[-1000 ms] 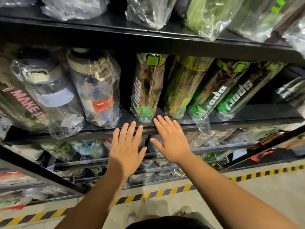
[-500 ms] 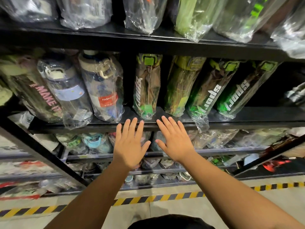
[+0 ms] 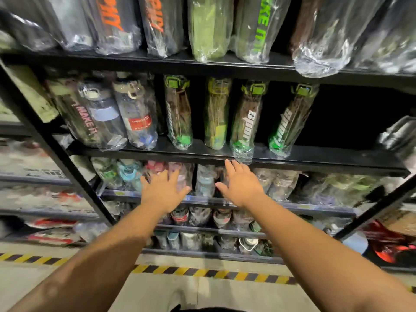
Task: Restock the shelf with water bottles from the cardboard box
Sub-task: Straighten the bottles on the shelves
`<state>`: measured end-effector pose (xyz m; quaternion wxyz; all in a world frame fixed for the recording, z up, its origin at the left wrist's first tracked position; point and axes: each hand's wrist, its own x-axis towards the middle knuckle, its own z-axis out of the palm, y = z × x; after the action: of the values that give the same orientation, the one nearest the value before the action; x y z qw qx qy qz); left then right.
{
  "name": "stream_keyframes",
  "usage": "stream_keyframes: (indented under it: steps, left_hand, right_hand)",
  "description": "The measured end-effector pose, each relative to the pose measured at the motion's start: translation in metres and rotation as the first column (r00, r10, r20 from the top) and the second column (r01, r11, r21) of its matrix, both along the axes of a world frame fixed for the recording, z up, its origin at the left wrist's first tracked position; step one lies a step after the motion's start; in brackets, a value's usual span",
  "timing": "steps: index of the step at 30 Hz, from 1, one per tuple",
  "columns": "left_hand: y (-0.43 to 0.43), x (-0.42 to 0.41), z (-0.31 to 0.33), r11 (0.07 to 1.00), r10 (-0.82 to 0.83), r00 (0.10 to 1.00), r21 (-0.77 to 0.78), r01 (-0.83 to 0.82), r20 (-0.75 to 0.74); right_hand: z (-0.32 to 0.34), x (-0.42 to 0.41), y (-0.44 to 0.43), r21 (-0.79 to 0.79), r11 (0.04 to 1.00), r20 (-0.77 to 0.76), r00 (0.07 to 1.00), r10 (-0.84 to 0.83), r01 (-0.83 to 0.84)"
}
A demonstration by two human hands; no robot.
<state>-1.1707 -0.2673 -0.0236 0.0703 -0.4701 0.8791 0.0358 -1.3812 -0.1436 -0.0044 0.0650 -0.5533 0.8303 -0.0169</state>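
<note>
Water bottles (image 3: 179,113) unheld; left hand (image 3: 164,193), right hand (image 3: 242,185) splayed, seemingly touching nothing.

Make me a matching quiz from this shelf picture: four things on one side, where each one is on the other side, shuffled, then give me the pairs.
Things
1. red-label bottle
2. orange-lettered bottles
3. yellow-black tape
4. right hand

Places
A. on the floor
B. left part of the middle shelf
C. on the top shelf
D. raised, fingers straight, just below the middle shelf's front edge

Pairs: 1-B, 2-C, 3-A, 4-D
</note>
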Motion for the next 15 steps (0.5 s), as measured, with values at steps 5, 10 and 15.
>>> stream_keyframes:
  steps: [5,10,15]
  left_hand:
    - [0.049,0.029,0.030,0.998,0.055,0.996,-0.032,-0.052,0.073]
    - [0.064,0.054,0.076,0.993,0.090,0.994,-0.087,-0.085,0.057]
    - [0.067,0.068,0.114,0.987,0.034,0.999,-0.157,-0.037,-0.024]
  right_hand:
    - [0.019,-0.004,0.036,0.016,1.000,-0.025,0.999,0.020,-0.020]
    - [0.046,0.000,0.065,0.019,0.999,-0.036,0.999,-0.028,0.029]
    - [0.085,0.008,0.098,-0.020,0.996,-0.067,0.994,-0.086,0.084]
